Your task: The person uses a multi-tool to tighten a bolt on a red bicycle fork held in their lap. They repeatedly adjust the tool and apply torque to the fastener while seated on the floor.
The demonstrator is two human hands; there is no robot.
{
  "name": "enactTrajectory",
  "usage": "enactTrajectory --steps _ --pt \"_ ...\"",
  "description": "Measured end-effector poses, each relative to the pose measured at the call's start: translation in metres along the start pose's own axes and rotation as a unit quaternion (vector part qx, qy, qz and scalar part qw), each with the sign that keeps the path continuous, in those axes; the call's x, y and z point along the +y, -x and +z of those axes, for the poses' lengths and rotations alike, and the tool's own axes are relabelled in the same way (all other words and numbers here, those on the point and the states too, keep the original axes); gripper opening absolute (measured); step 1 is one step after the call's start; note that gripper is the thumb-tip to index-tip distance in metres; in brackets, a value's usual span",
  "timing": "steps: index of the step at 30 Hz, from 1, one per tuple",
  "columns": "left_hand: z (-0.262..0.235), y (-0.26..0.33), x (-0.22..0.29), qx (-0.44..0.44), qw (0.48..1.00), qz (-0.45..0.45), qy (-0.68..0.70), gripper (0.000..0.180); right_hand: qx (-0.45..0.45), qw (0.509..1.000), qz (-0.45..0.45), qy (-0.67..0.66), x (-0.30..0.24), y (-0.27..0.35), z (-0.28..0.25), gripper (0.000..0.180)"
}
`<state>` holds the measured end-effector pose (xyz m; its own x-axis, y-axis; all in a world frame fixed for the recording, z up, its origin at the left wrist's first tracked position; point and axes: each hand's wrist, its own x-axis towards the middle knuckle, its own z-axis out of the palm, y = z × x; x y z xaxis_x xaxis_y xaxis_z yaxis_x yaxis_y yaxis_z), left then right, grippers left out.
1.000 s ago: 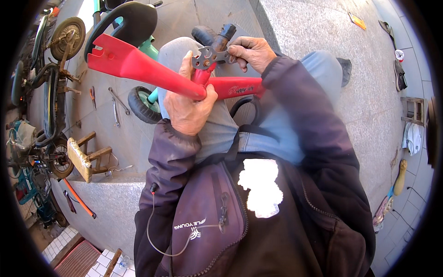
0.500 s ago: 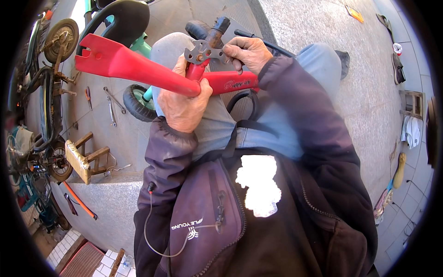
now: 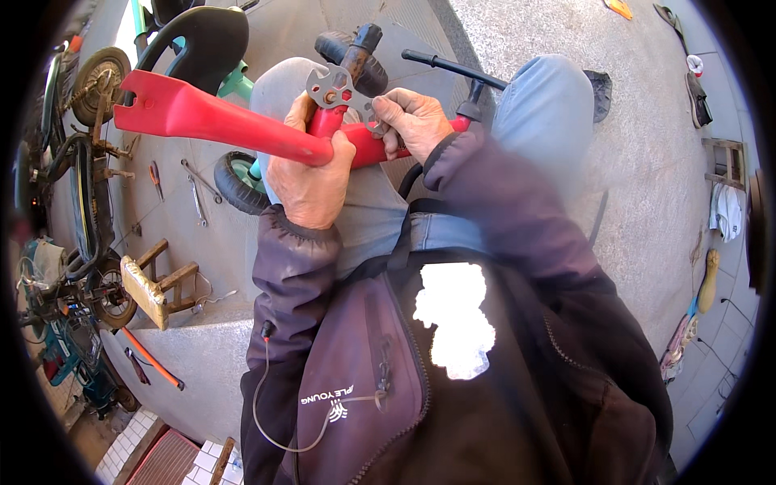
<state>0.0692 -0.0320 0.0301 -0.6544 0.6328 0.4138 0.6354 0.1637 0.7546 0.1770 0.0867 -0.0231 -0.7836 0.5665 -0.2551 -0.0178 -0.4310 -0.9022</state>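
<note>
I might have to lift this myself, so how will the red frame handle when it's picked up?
The red frame is probably stiff: it juts out past the left hand without visibly sagging. It may want to swing or tip, since its long notched end sticks out to one side. The smooth, shiny paint could feel slightly slippery.

Bright daylight overall: paving [image 3: 638, 186] at far right runs pale, close to washed out, a ground strip [image 3: 126, 34] at far left is blown white, and the near part of the jacket [image 3: 517, 412] drops to near-black around a hard-edged, featureless white patch [image 3: 454, 319]. Red frame [image 3: 234, 121] and holed metal plate [image 3: 320, 89] fairly crisp, milky blur over the right sleeve [image 3: 517, 198]. Fisheye: black sides and corners, tiles [image 3: 719, 323] at right bow, motorbikes [image 3: 81, 202] at left soften toward the rim.
</note>
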Motion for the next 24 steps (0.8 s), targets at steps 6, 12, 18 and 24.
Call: enactTrajectory --steps 6,12,18,24 --pt "-0.007 -0.006 0.013 -0.025 0.999 -0.022 -0.008 0.042 -0.004 0.995 -0.081 -0.062 -0.016 -0.027 -0.016 0.025" --pt "-0.006 -0.004 0.007 -0.013 1.000 0.007 -0.020 0.044 -0.029 0.992 -0.068 -0.103 -0.033 -0.027 -0.031 0.021" --pt "-0.009 -0.003 0.011 -0.023 1.000 -0.009 -0.010 0.043 -0.062 0.988 -0.094 0.110 -0.057 -0.033 -0.034 0.026" --pt "-0.010 -0.005 0.012 -0.032 0.999 -0.010 -0.032 0.043 -0.098 0.962 -0.104 0.234 -0.086 -0.054 -0.033 0.024"
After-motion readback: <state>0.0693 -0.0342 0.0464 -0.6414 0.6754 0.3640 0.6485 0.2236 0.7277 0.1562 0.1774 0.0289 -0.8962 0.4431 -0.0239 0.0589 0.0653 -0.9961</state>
